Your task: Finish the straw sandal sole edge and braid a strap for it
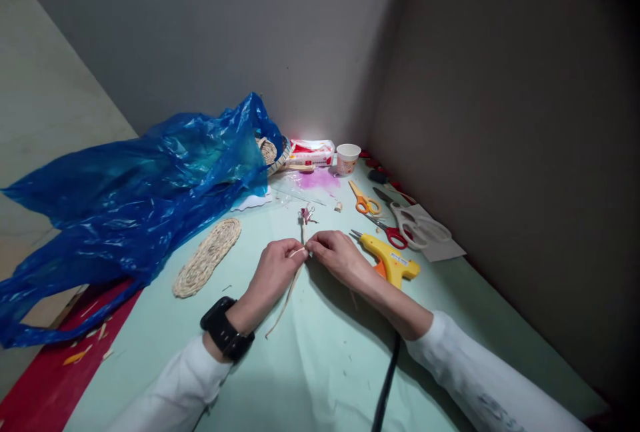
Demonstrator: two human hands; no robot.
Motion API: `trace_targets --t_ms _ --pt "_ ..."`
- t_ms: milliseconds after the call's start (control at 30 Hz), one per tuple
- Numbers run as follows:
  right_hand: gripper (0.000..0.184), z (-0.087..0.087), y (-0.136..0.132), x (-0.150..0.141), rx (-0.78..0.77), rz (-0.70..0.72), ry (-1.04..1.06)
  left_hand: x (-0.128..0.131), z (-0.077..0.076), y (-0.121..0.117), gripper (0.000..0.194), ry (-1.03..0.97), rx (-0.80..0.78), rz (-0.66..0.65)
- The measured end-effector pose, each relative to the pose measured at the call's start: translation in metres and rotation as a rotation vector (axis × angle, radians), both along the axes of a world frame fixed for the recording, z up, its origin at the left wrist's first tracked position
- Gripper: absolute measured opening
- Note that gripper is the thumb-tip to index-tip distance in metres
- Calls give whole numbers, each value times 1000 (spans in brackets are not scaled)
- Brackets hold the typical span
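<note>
Near the middle of the table my left hand and my right hand meet fingertip to fingertip. Both pinch a thin straw braid between thumb and forefinger. A loose straw strand trails from the fingers toward me. Just beyond the fingertips, a dark reddish binder clip with wire handles sits at the braid's far end. Left of my left hand lies a flat, oval coiled straw mat. A yellow hot glue gun rests close to my right forearm, which partly covers its trigger side.
A blue plastic bag spreads over the left side, with woven straw pieces at its mouth. Behind stand a tissue pack and a paper cup. Orange scissors, red scissors and white scissors lie right, beside the wall.
</note>
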State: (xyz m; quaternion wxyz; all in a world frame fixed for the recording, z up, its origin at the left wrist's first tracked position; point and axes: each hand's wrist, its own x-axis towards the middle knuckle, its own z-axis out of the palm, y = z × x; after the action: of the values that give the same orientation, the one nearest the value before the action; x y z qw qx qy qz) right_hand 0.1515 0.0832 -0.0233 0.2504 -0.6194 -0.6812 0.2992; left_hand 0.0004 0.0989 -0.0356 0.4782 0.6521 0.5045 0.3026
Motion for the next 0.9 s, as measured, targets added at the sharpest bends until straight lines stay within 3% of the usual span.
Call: trace_targets --t_ms 333,533,700,800,900 --pt "18 -3 -9 -4 65 -91 61 -3 16 -25 28 506 347 19" --pt "17 -8 -6 -3 -6 -79 234 9 5 -55 29 702 494 -127" --pt "19 -14 -1 -3 -132 -57 402 22 -4 -69 37 724 523 -223" --pt "17 -17 1 -2 -121 -76 441 20 6 -66 30 652 512 -224" --pt "14 -21 3 0 -102 -80 459 11 21 -49 29 542 475 -102"
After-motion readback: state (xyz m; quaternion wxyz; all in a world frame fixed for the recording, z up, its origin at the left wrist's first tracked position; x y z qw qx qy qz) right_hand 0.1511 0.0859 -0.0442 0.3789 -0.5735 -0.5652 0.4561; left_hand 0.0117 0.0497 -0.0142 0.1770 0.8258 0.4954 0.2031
